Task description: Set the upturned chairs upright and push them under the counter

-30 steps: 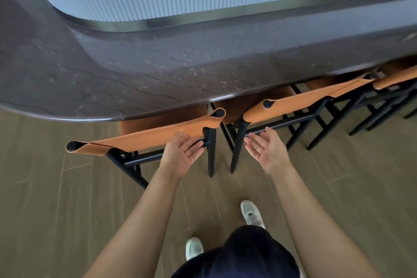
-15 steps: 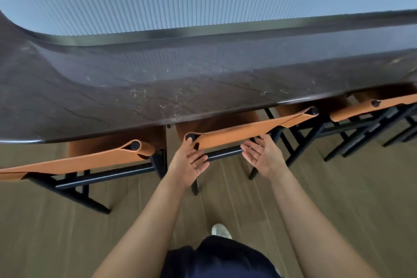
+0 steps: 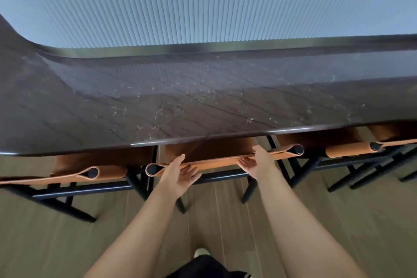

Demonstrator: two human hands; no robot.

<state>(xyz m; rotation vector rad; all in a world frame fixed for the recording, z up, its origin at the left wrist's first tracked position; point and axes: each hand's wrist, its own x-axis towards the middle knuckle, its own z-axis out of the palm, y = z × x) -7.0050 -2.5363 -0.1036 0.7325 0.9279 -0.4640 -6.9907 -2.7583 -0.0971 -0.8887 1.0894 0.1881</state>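
White shoe (image 3: 200,253): nearest, below hands. Left hand (image 3: 178,175), right hand (image 3: 259,162): each pinches the orange back of middle chair (image 3: 216,161), thumb over, fingers under. Chair upright, seat beneath dark tabletop (image 3: 203,108) just beyond hands.

Behind the left hand (image 3: 178,176) and the right hand (image 3: 259,162) the forearms (image 3: 293,221) are bare down to the view's lower edge; below and between the hands lies a black garment (image 3: 203,266) (shorts or trousers, hard to tell), with a thin white stripe (image 3: 246,275) at its right-hand edge. Just above it, nearer the hands, shows the rounded toe of one white shoe (image 3: 201,252).
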